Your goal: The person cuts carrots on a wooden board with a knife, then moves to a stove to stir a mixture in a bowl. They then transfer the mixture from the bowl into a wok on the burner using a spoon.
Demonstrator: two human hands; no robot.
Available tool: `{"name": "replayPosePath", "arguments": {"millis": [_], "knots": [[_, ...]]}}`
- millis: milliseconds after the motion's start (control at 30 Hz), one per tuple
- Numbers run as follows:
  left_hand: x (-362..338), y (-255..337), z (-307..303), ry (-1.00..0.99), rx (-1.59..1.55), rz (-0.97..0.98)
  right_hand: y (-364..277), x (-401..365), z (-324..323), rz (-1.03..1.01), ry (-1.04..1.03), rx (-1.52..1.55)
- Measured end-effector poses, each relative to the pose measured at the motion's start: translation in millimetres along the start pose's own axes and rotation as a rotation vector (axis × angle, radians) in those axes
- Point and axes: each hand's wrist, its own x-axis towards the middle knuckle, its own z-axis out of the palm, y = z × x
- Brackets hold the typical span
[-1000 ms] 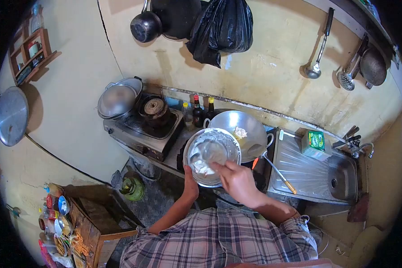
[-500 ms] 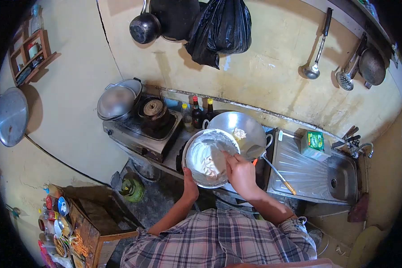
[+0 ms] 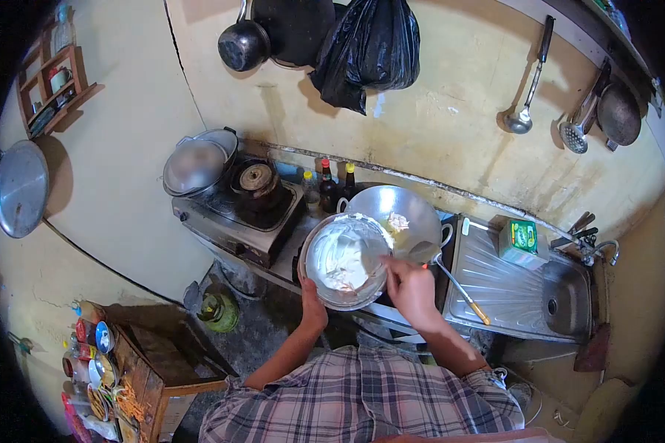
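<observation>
My left hand (image 3: 314, 304) grips a metal bowl (image 3: 305, 258) from its near left side, tilting it above the front of the counter. White batter (image 3: 340, 251) coats the inside, with pale lumps pooled low in it. Curled at the bowl's right rim, my right hand (image 3: 412, 292) is closed on something I cannot make out; a greyish shape shows in the batter beside its fingertips. Just behind the bowl, a wide wok (image 3: 414, 203) holds a pale battered piece (image 3: 398, 222) in oil. A spatula (image 3: 458, 284) with a yellow-brown handle end rests across the wok's right edge.
Left of the wok stands a gas stove (image 3: 236, 229) with a lidded pot (image 3: 257, 181). Bottles (image 3: 328, 184) line the back wall. A steel sink (image 3: 569, 295) with a green-and-white box (image 3: 523, 240) is at right. A wooden crate (image 3: 155, 354) stands lower left.
My right hand has moved slightly right and down, from inside the bowl toward its right rim. The batter has shifted in the bowl, and the lumps sit lower.
</observation>
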Motion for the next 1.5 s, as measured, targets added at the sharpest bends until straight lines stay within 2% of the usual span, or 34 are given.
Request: {"name": "replayPosePath", "arguments": {"millis": [100,233,267,333,400,467,533,700,767,833,933,1000,1033,1100,1267,1333,1433,1500], "knots": [[2,-6,-4,-0.059,-0.029,0.052,7,-4,-1,0.003,0.006,-0.077],[5,-2,-2,-0.057,0.046,0.091,-5,-13,-11,-0.001,-0.126,-0.040],[3,2,2,-0.079,0.067,0.146,-7,-12,-14,0.002,-0.127,-0.041],[-1,23,18,-0.102,0.087,0.199,-8,-7,-17,0.022,-0.001,-0.210],[-3,43,33,-0.115,0.236,0.327,-4,-11,-15,-0.011,-0.046,-0.262],[0,30,28,-0.086,0.250,0.317,-2,-21,-9,-0.041,-0.090,-0.315],[-1,30,31,-0.059,0.260,0.307,-5,-33,-4,-0.055,-0.248,-0.206],[-3,24,27,-0.053,0.227,0.295,-3,-20,-4,-0.028,-0.126,-0.038],[-2,18,22,-0.046,0.245,0.298,-6,-11,-6,0.053,-0.132,-0.239],[-1,25,25,-0.042,0.263,0.309,3,-12,4,0.035,-0.100,-0.253],[-5,32,31,-0.039,0.244,0.340,6,-25,13,-0.028,-0.155,-0.131],[-6,26,29,0.006,0.166,0.332,1,-33,18,0.125,-0.222,-0.003],[-5,24,28,0.006,0.166,0.329,-1,-35,20,0.127,-0.224,-0.004],[-3,20,26,0.078,0.204,0.333,-3,-38,24,0.261,-0.259,0.257],[-7,22,26,0.039,0.229,0.311,4,-43,39,0.339,-0.321,0.494],[-7,20,26,0.021,0.227,0.326,5,-43,41,0.476,-0.385,0.709],[-8,5,20,-0.007,0.198,0.293,8,-34,38,0.506,-0.397,0.837],[-10,-2,19,0.019,0.105,0.193,11,-30,35,0.543,-0.415,0.846]]}}
